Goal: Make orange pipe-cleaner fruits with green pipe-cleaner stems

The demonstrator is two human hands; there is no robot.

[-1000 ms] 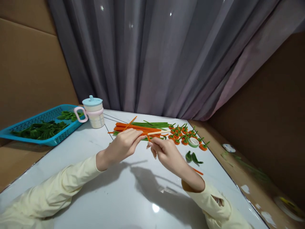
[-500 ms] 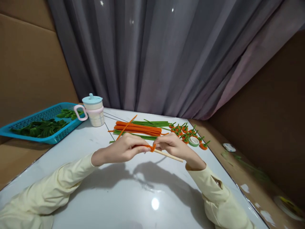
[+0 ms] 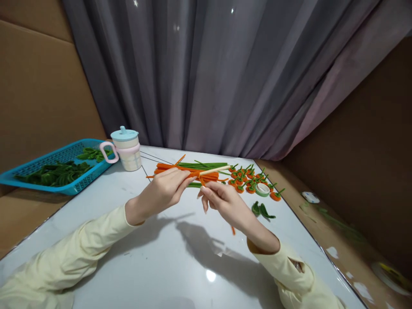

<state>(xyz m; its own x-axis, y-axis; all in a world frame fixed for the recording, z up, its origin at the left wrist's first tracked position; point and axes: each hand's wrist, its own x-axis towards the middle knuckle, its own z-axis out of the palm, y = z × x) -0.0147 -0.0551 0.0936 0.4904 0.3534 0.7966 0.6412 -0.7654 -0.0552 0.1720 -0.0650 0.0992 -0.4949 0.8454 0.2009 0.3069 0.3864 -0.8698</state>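
Observation:
My left hand [image 3: 165, 189] is closed round a pale wooden stick [image 3: 217, 170] with an orange pipe cleaner [image 3: 201, 180] wound about it. The bare end of the stick points up to the right. With thumb and fingers my right hand [image 3: 224, 205] pinches the pipe cleaner just below the stick; an orange tail shows beneath the wrist. Behind the hands lie a bundle of orange pipe cleaners [image 3: 162, 167] and some green pipe cleaners [image 3: 210, 165]. Small orange pieces with green stems [image 3: 251, 188] stand grouped at the right.
A roll of green tape [image 3: 262, 189] and bent green pieces [image 3: 264, 210] lie to the right. At the left are a lidded cup [image 3: 128, 156] with a pink handle and a blue basket [image 3: 72, 188] of green pieces. Cardboard walls and a grey curtain [image 3: 193, 77] enclose the table.
The stick has swung from pointing down-right to up-right. My right hand has dropped lower, drawing the orange pipe cleaner down. The bent green pieces have come into view beside my right wrist.

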